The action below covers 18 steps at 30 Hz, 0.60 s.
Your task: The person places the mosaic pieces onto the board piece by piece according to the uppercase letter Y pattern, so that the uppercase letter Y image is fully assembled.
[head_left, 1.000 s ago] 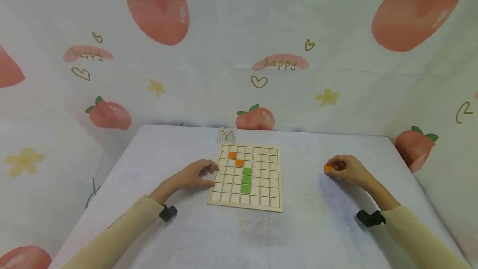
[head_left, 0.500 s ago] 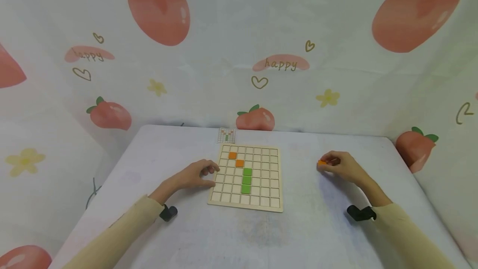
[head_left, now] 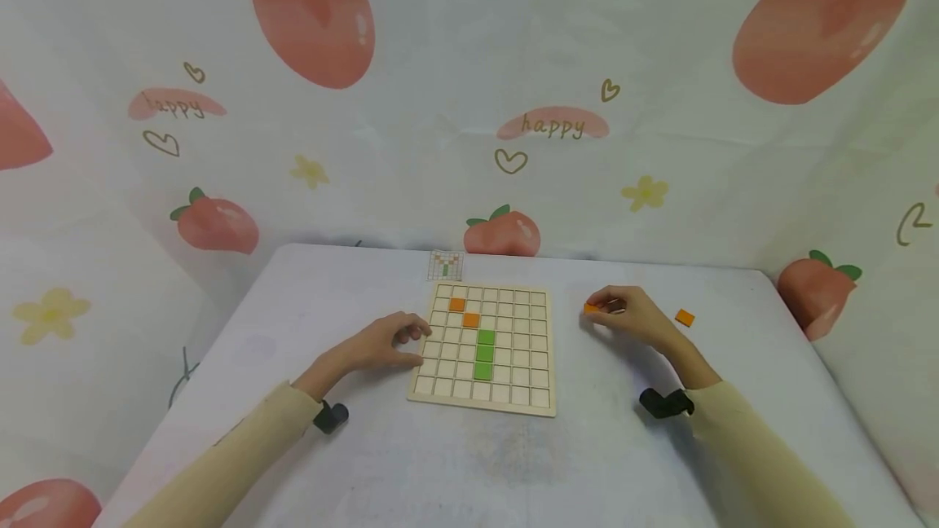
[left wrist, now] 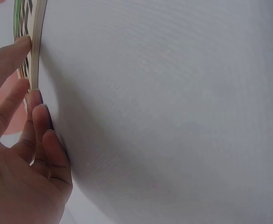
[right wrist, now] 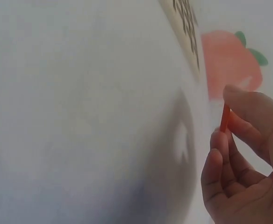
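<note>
A wooden grid board (head_left: 513, 410) lies on the table, with two orange tiles (head_left: 471, 320) on a diagonal and a column of green tiles (head_left: 485, 353) in its cells. My left hand (head_left: 381, 341) rests at the board's left edge, thumb and fingertips touching the rim, as the left wrist view (left wrist: 29, 158) also shows. To the right of the board, my right hand (head_left: 631, 316) pinches an orange square tile (right wrist: 225, 117) between thumb and fingers, above the table. Another orange tile (head_left: 685, 318) lies on the table beyond the right wrist.
A small printed pattern card (head_left: 445, 266) lies behind the board, near the table's back edge. A fruit-patterned cloth (head_left: 411, 104) hangs behind the white table (head_left: 352, 463). Each wrist carries a black camera (head_left: 666, 403).
My right hand has moved left toward the board with the orange tile in its pinch. The loose orange tile on the table has come into sight. The left hand has kept still.
</note>
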### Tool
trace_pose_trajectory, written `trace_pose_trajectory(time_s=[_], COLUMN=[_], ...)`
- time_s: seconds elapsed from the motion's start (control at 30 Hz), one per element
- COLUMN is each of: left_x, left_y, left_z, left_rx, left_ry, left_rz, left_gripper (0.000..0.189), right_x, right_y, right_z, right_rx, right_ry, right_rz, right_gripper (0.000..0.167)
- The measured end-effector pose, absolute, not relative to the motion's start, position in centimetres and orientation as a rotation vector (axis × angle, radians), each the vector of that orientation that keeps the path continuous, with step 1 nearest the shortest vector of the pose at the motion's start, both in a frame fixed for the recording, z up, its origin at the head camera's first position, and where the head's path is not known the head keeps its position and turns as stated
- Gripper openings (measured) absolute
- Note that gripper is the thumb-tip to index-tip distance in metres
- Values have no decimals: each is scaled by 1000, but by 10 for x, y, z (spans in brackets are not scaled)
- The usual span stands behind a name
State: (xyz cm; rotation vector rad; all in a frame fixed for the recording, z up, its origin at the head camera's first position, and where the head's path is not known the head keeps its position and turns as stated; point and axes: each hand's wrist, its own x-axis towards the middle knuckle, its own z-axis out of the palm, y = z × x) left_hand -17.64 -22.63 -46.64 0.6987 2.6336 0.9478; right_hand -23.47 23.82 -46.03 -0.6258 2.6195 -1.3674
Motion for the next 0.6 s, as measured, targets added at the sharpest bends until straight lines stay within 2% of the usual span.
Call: trace_pose_trajectory(time_s=[0.6], left_x=[-177], left_y=[-227], left_z=[-466], left_rx=[689], left_ry=[2630], left_rz=[957], left_gripper=[43], right_x=[-244], right_y=[164], right_z=[-467], right_rx=[-809], right_ry=[2478], right_rz=[-1452], right_gripper=[27])
